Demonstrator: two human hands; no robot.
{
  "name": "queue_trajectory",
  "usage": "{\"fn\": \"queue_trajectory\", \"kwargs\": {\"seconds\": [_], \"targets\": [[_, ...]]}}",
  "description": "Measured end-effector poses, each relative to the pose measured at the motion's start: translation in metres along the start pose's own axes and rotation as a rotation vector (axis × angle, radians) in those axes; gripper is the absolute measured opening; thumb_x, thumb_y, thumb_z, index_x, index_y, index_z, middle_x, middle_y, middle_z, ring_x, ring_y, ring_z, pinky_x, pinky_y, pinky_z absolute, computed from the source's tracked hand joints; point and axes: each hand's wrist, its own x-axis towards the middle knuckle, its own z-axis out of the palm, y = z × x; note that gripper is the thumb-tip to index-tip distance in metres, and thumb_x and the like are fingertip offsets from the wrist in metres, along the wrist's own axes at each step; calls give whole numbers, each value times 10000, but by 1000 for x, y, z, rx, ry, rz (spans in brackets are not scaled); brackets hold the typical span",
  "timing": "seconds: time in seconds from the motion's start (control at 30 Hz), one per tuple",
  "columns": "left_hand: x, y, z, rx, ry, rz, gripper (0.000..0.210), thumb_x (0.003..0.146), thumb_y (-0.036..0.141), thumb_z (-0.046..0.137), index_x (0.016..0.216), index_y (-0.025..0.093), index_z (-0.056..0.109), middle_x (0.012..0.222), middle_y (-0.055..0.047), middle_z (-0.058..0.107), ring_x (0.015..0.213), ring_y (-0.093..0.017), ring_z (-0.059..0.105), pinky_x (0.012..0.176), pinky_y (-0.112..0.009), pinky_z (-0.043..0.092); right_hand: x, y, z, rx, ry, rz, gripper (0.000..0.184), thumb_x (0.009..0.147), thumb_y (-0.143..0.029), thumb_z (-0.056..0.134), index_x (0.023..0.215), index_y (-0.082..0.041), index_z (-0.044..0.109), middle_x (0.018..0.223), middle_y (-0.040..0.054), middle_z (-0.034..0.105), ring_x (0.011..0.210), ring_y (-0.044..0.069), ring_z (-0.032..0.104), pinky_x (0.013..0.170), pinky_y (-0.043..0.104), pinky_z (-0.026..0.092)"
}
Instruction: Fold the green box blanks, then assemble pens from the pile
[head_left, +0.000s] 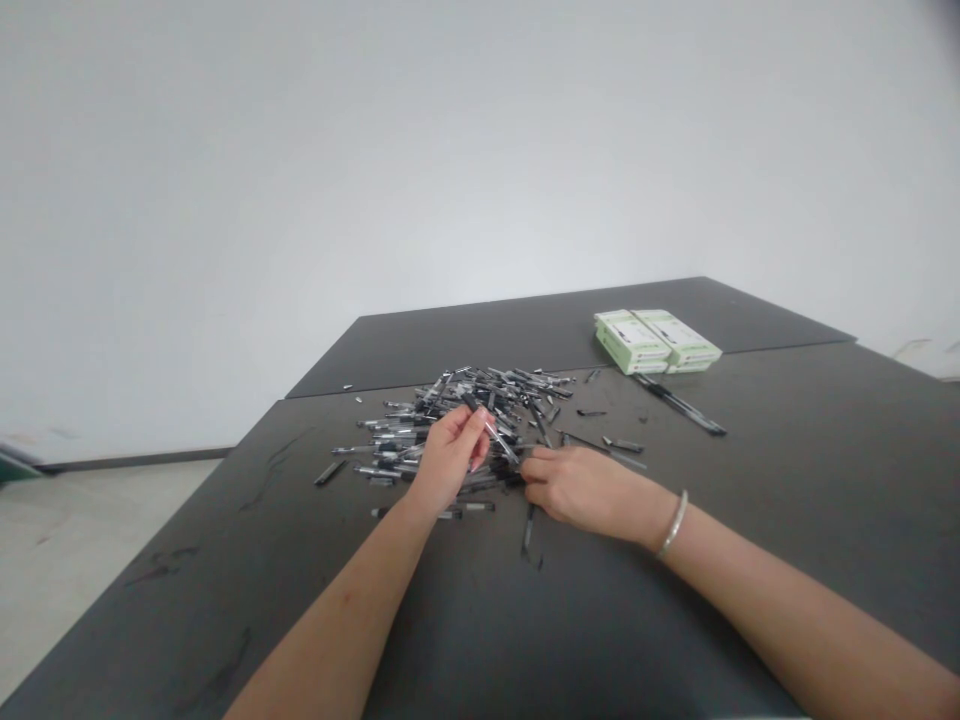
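Observation:
My left hand (456, 447) is closed around a clear pen barrel (501, 440) with a dark grip, held at a slant above a heap of pen parts (397, 437). Close by on the right, my right hand (562, 487) has its fingers pinched together at the lower end of that barrel. Whatever sits between those fingertips is too small or hidden to make out. Clear barrels, black grips and caps make up the heap, which spreads behind and to the left of both hands. Just below the right hand lies a dark pen piece (528, 530).
Toward the back right, green and white boxes (656, 340) are stacked on the dark table (465, 345). Several finished-looking black pens (681, 404) lie beside them. Loose caps (622, 445) are scattered right of the heap. A pale wall (480, 160) rises behind the table.

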Motion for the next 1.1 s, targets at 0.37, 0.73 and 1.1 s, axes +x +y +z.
{"fn": "queue_trajectory", "kwargs": {"seconds": [0.37, 0.73, 1.1], "targets": [[-1, 2, 0, 72, -22, 47, 296, 863, 455, 562, 773, 173, 546, 491, 72, 453, 379, -43, 350, 378, -163, 252, 4, -4, 2, 14, -14, -49, 108, 906, -173, 531, 867, -151, 629, 859, 60, 636, 837, 196, 576, 744, 311, 458], [-7, 9, 2, 234, -7, 115, 262, 886, 420, 525, 903, 173, 610, 744, -2, 592, 463, -56, 415, 430, -187, 319, 4, -6, 5, 164, -68, 100, 110, 819, -118, 519, 879, -129, 610, 855, 88, 634, 732, 182, 591, 669, 279, 427], [-10, 12, -1, 534, 6, 284, 229, 951, 331, 419, 1066, 198, 565, 922, -35, 668, 898, -172, 609, 861, -301, 432, -8, 5, -17, 615, 236, 235, 121, 749, -69, 496, 773, -155, 578, 690, 0, 523, 602, 106, 435, 563, 212, 342]]}}
